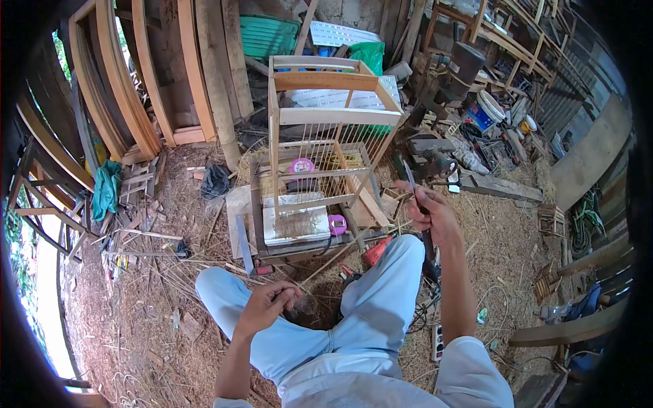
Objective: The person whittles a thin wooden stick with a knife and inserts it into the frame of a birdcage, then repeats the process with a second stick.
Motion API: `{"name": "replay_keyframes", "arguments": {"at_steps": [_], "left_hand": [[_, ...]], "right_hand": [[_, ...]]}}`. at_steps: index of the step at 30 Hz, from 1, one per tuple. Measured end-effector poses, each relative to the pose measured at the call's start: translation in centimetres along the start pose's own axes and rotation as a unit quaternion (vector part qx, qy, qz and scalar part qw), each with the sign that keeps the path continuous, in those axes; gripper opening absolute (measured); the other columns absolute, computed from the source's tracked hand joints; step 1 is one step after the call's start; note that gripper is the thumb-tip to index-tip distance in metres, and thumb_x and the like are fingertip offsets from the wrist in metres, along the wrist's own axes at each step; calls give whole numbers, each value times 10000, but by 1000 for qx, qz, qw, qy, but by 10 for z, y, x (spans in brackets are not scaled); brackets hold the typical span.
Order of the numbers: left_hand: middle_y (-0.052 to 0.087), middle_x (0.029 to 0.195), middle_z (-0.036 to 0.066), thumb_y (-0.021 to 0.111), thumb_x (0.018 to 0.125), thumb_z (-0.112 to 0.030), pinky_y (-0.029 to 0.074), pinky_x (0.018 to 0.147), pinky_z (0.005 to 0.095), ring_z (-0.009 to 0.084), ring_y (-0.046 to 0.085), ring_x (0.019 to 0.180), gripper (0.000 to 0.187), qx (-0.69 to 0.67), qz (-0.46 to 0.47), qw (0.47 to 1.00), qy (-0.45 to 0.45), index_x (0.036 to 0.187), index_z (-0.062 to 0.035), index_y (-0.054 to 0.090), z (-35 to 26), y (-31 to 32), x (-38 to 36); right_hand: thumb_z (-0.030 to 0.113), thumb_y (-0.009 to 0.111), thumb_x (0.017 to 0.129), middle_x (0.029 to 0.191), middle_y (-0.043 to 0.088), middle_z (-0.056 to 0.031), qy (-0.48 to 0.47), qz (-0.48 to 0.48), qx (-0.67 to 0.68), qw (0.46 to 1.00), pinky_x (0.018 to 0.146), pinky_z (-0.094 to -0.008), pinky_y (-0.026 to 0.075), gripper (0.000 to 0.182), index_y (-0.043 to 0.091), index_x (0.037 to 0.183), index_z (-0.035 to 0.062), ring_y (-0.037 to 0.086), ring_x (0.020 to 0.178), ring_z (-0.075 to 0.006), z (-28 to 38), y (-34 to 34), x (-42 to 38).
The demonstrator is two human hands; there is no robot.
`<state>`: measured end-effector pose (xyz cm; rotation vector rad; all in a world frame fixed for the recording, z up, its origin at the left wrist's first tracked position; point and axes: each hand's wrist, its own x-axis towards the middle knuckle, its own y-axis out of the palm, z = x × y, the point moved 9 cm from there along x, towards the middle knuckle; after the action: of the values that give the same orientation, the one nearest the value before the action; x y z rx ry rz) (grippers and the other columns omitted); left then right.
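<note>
My left hand point(271, 307) is closed over my lap, its fingers pinched on a thin wooden stick point(323, 267) that slants up to the right. My right hand point(435, 216) is wrapped round a knife point(409, 177), its narrow blade pointing up and away from me. In front of my knees, a wooden cage frame point(333, 117) with thin upright bars stands on a low bench point(292, 257). A handsaw point(243, 239) with a red handle leans at the bench's left side. Two pink round objects point(337, 225) sit on the bench, one inside the frame.
A red tool point(376, 251) lies by my right knee. A power strip point(437, 342) with cables is on the shavings-covered floor. A motor-like machine point(466, 66) and a timber beam point(500, 185) stand right. Wooden frames point(115, 75) lean left, near a green cloth point(107, 189).
</note>
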<state>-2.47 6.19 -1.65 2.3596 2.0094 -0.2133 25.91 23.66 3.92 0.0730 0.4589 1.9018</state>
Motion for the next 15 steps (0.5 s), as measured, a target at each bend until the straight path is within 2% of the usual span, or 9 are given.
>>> {"name": "replay_keyframes", "arguments": {"at_steps": [1, 2, 4, 6, 7, 9, 10, 13, 15], "left_hand": [[538, 666, 9, 514, 938, -69, 409, 574, 239, 80, 489, 621, 163, 34, -9, 999, 22, 908, 41, 631, -4, 1, 4], [538, 666, 9, 514, 938, -69, 409, 574, 239, 80, 489, 621, 163, 34, -10, 999, 26, 908, 41, 631, -5, 4, 9], [561, 669, 33, 508, 932, -56, 431, 573, 252, 94, 518, 611, 151, 61, -46, 996, 38, 923, 37, 626, -10, 8, 19], [578, 677, 48, 507, 926, -48, 435, 559, 259, 104, 532, 594, 141, 105, -50, 992, 57, 929, 30, 624, -27, 20, 32], [595, 686, 63, 506, 921, -40, 439, 546, 266, 115, 545, 576, 133, 148, -54, 985, 75, 936, 23, 623, -34, 27, 36], [605, 698, 83, 510, 913, -28, 440, 537, 271, 140, 556, 563, 123, 193, -80, 971, 116, 939, 12, 624, -39, 35, 41], [615, 710, 104, 515, 905, -15, 441, 528, 275, 166, 568, 550, 118, 238, -110, 952, 155, 943, 1, 625, -45, 35, 40], [625, 738, 129, 530, 882, 12, 469, 557, 313, 224, 591, 571, 112, 183, -119, 963, 157, 936, -16, 624, -34, 28, 33], [625, 746, 135, 535, 873, 22, 482, 576, 333, 240, 595, 577, 115, 234, -128, 947, 181, 937, -22, 620, -40, 25, 24]], "right_hand": [[315, 457, 984, 565, 439, 41, -13, -15, 18, 1000, 362, -182, 221, 432, 507, 1277, 1, 274, 431, -18, 3, -3, -3], [344, 422, 993, 547, 420, 41, -3, 29, 8, 1000, 352, -197, 221, 489, 426, 1360, 21, 281, 414, -31, -6, 4, -4], [363, 439, 982, 543, 428, 14, -13, 143, -57, 988, 350, -225, 221, 483, 426, 1361, 65, 334, 405, -59, -40, 23, -8], [334, 439, 992, 609, 498, -21, 113, 170, -162, 965, 382, -209, 249, 389, 454, 1307, 106, 357, 438, -58, -91, 59, -22], [277, 420, 1007, 663, 525, -11, 108, 214, -135, 961, 398, -199, 255, 314, 465, 1267, 106, 363, 469, -47, -90, 97, -34], [295, 438, 1004, 692, 521, 14, 149, 232, -36, 961, 404, -193, 241, 320, 497, 1251, 101, 341, 482, -36, -113, 128, -42], [292, 441, 1003, 687, 515, 13, 149, 207, -50, 966, 403, -194, 236, 323, 518, 1231, 77, 336, 481, -35, -119, 122, -37], [276, 442, 1003, 707, 534, 9, 135, 169, -49, 975, 409, -197, 251, 324, 567, 1188, 41, 355, 487, -35, -106, 98, -22], [264, 440, 1004, 732, 558, 5, 124, 153, -37, 980, 415, -199, 272, 323, 595, 1164, 31, 379, 494, -35, -95, 88, -20]]}}
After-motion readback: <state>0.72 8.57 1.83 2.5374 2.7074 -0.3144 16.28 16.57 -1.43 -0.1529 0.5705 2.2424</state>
